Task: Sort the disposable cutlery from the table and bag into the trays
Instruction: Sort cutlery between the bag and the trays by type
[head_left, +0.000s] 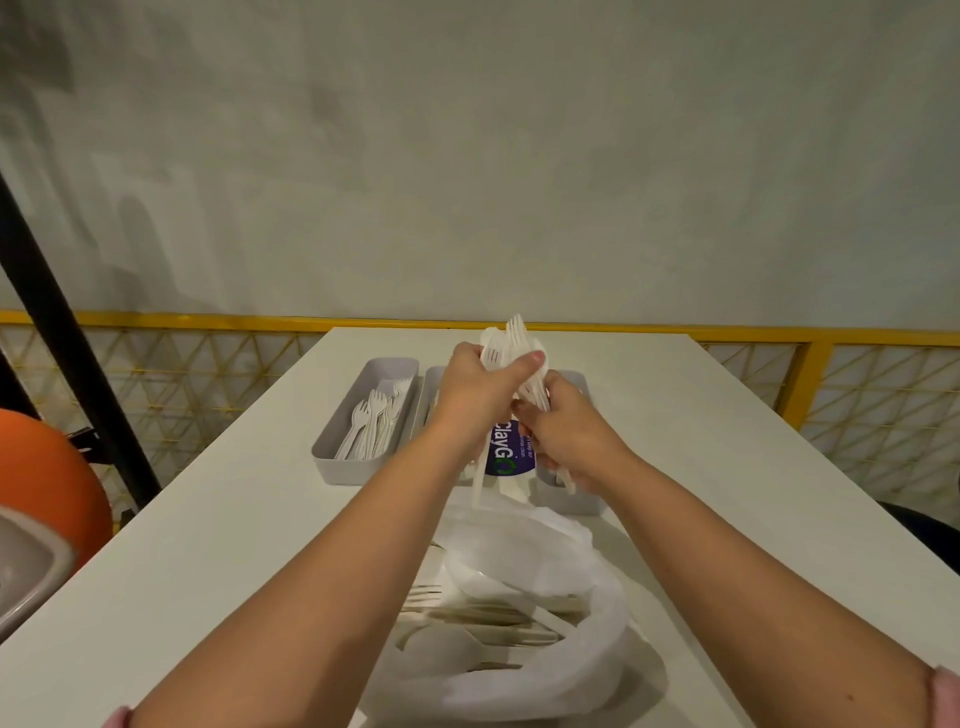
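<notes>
White table (208, 519) against a grey wall; cutlery held over the trays at the far edge.
Fork bundle (511, 340): left hand (478, 387) wraps it, tines above the thumb; right hand (563, 421) fingers curl on the handles below. Forks in left tray (340, 415); more in bag (597, 670), near edge.

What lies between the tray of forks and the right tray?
A third tray, mostly hidden behind the left hand and right hand gripping cutlery, in the head view.
</notes>
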